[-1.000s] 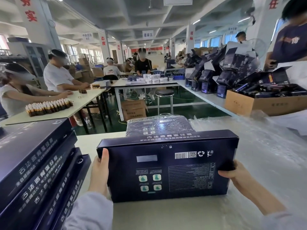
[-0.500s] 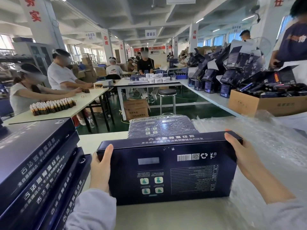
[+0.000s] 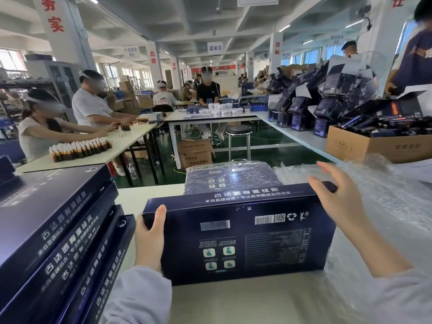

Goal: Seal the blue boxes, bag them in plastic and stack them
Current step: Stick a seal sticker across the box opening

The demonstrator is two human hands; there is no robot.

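1. The blue box (image 3: 238,239) is stood on its long edge on the desk (image 3: 233,305), close in front of the person. Its printed face with the barcode is turned toward the camera.
2. Its left end is gripped by the left hand (image 3: 149,239). The thumb is laid up the near face, and the other fingers are hidden behind the box.
3. The right hand (image 3: 336,197) is held wide, fingers straight and spread, at the box's upper right corner. The palm appears to rest on that corner, though contact cannot be told for certain.
4. Just behind the box, a bagged box (image 3: 230,176) wrapped in shiny film is laid flat on the desk.
5. To the right, a heap of clear plastic (image 3: 385,206) is spread over the desk. It lies against the box's right end and under the right forearm.
6. To the left, a staggered stack of blue boxes (image 3: 53,230) is set just beside the left sleeve.
7. Farther off, a cardboard carton (image 3: 374,146) filled with dark packs is seen at the right, and a round stool (image 3: 239,130) stands in the aisle. Rows of small brown vials (image 3: 79,148) are set out on the neighbouring desk, where other people are seated.
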